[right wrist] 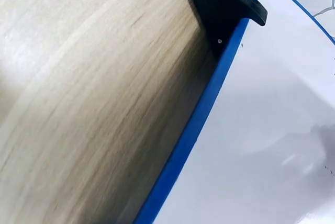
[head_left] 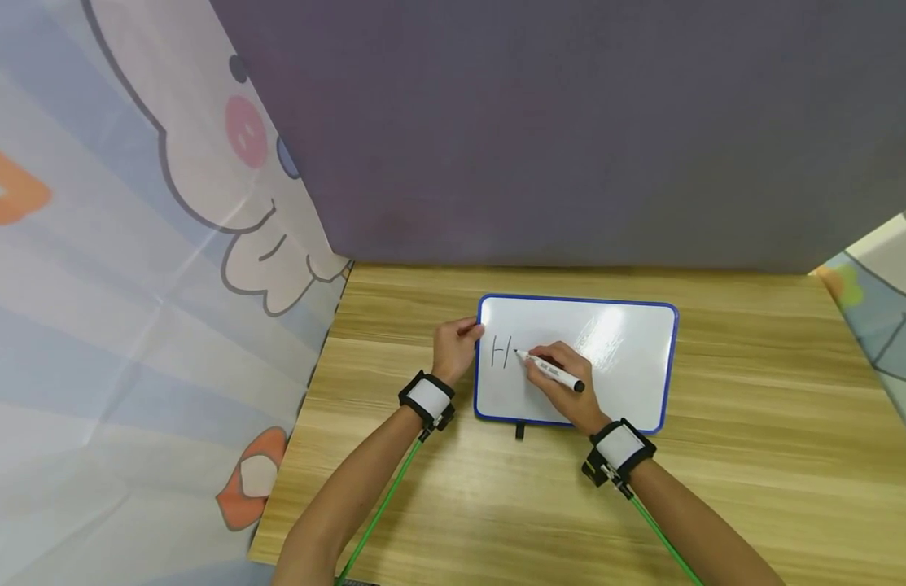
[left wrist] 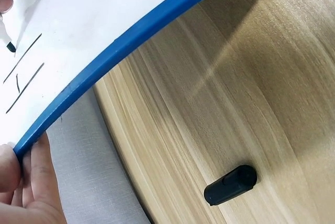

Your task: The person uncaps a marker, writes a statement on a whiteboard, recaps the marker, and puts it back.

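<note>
A white marker (head_left: 551, 370) is held in my right hand (head_left: 566, 382), its dark tip right at the face of the blue-rimmed whiteboard (head_left: 628, 391). Beside the tip stands a thin black letter H (head_left: 501, 352), near the board's left side. At the left rim, my left hand (head_left: 453, 350) pinches the edge; in the left wrist view the thumb lies on the face and the fingers (left wrist: 44, 177) behind. A black holder (right wrist: 230, 7) hooks over the board's lower rim. The right wrist view does not include my right hand.
In the left wrist view a small black cylinder (left wrist: 230, 185), like a marker cap, lies on the wooden table (head_left: 775, 407). A grey panel (head_left: 570, 146) rises behind the table, and a cartoon-printed sheet (head_left: 167, 325) hangs at the left.
</note>
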Demonstrator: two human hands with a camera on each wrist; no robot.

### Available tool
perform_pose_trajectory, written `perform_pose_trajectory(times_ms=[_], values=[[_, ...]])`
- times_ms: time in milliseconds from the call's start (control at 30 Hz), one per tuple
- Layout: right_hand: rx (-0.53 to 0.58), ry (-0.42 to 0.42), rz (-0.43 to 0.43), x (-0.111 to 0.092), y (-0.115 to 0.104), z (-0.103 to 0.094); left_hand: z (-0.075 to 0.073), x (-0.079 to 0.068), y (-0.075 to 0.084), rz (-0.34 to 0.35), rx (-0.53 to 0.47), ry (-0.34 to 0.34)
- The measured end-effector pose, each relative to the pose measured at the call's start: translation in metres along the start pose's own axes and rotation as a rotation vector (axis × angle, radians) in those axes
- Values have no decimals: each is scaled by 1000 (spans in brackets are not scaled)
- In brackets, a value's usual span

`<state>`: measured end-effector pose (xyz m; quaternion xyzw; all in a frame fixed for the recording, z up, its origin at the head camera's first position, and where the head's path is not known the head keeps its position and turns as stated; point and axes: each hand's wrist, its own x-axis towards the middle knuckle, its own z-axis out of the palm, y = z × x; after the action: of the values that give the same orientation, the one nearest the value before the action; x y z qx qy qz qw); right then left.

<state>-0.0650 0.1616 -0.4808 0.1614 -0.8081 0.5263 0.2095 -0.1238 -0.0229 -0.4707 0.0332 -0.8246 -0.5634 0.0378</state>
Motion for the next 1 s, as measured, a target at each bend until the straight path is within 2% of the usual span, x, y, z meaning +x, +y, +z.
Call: perform_pose_trajectory(times_ms=[167, 467, 633, 800, 1000], values=[[0, 16, 30, 0, 9, -3, -1, 0, 0, 0, -4, 1], [-2, 27, -1, 0, 12, -2, 1, -3, 4, -25, -18, -11], [1, 10, -7, -2, 13, 2, 2, -3, 3, -36, -3, -22], [13, -23, -11, -6, 13, 3, 2, -2, 3, -12, 9, -16], [-24, -42, 7, -9, 12, 1, 0, 0, 2, -13, 11, -13]])
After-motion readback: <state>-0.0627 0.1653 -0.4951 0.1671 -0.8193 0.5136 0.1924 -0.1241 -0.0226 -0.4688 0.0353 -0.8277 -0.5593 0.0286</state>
